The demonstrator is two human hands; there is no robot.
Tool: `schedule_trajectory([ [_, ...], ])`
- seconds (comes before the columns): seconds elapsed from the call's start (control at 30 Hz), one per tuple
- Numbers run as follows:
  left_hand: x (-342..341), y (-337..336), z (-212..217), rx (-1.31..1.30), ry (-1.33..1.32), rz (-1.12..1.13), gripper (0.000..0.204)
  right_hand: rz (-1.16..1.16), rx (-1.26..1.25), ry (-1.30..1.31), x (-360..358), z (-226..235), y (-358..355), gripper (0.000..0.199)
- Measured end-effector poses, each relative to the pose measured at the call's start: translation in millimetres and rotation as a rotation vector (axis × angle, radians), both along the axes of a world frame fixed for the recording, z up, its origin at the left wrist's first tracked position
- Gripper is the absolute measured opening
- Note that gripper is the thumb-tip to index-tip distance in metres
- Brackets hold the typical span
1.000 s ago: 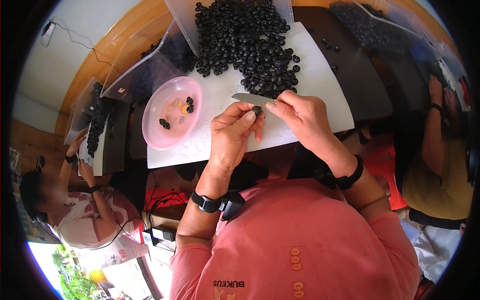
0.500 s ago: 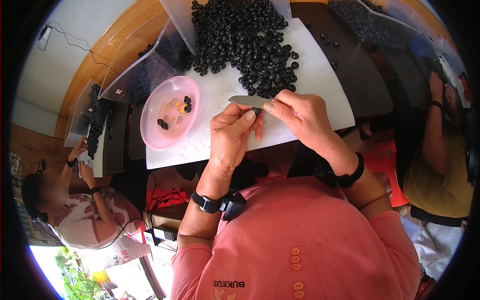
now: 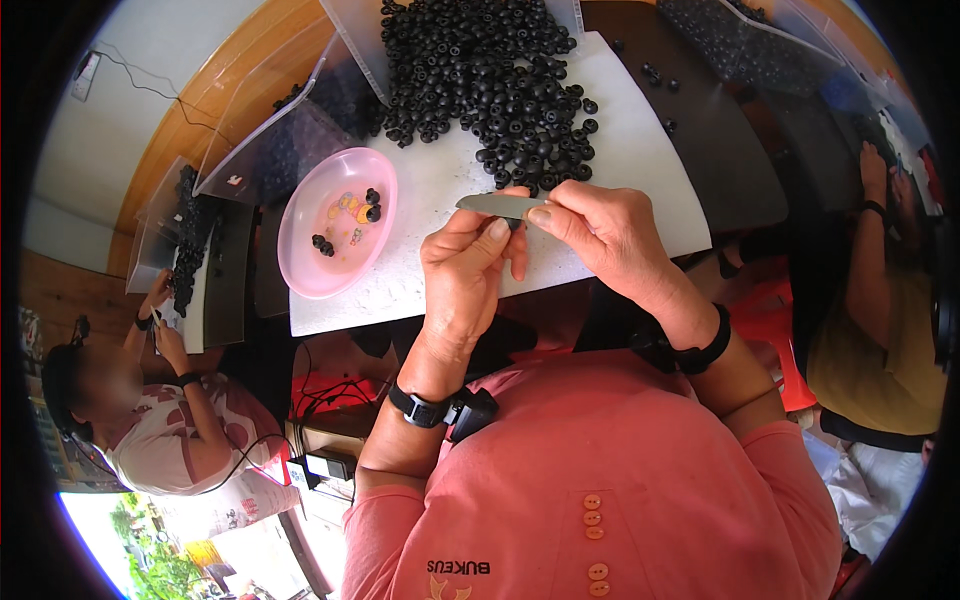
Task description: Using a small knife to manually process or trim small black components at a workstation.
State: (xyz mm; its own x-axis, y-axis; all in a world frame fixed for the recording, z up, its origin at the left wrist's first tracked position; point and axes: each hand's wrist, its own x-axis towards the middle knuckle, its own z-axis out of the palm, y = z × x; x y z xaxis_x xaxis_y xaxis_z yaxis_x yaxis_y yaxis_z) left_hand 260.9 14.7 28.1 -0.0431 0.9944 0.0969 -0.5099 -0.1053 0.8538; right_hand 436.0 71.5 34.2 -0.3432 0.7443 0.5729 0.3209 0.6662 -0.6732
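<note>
My right hand (image 3: 608, 232) is closed around the handle of a small knife (image 3: 490, 204), whose grey blade points left. The blade lies against a small black round part (image 3: 514, 223), pinched between the thumb and fingers of my left hand (image 3: 458, 262). Most of that part is hidden by the blade and my fingers. Just beyond my hands, a large heap of black round parts with holes (image 3: 530, 125) spreads from a clear plastic bin (image 3: 360, 55) onto a white board (image 3: 635, 150). To the left sits a pink oval basin (image 3: 290, 245) with a few black parts inside.
Another clear bin (image 3: 262, 150) of black parts stands at the far left of the board, and one more (image 3: 745, 50) at the far right. A few loose parts (image 3: 652, 75) lie on the dark table (image 3: 725, 165). People work at the left (image 3: 190, 430) and right (image 3: 870, 340).
Both hands stay nearly in place, with the knife against the black part. The blade has shifted slightly to the left.
</note>
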Motion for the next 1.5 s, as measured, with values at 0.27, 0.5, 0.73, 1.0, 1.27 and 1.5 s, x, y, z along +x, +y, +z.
schedule_trajectory([
  [0.27,3,-2,6,0.002,0.033,0.049,0.023,0.032,0.043,0.056,-2,-2,-4,0.029],
  [0.5,-55,-12,49,0.233,0.804,0.591,0.022,0.145,-0.246,0.329,11,-5,-2,0.028],
  [0.73,-82,-7,49,0.383,1.404,0.749,0.020,0.164,-0.275,0.349,12,-10,-1,0.027],
  [1.0,-25,21,23,0.530,1.535,0.340,0.024,0.179,-0.271,0.397,11,-17,1,0.029],
  [1.27,-25,37,8,0.433,1.649,0.438,0.021,0.140,-0.287,0.353,9,-3,-2,0.031],
  [1.5,-22,13,16,0.073,0.717,0.155,0.019,0.051,-0.283,0.266,4,-4,0,0.036],
])
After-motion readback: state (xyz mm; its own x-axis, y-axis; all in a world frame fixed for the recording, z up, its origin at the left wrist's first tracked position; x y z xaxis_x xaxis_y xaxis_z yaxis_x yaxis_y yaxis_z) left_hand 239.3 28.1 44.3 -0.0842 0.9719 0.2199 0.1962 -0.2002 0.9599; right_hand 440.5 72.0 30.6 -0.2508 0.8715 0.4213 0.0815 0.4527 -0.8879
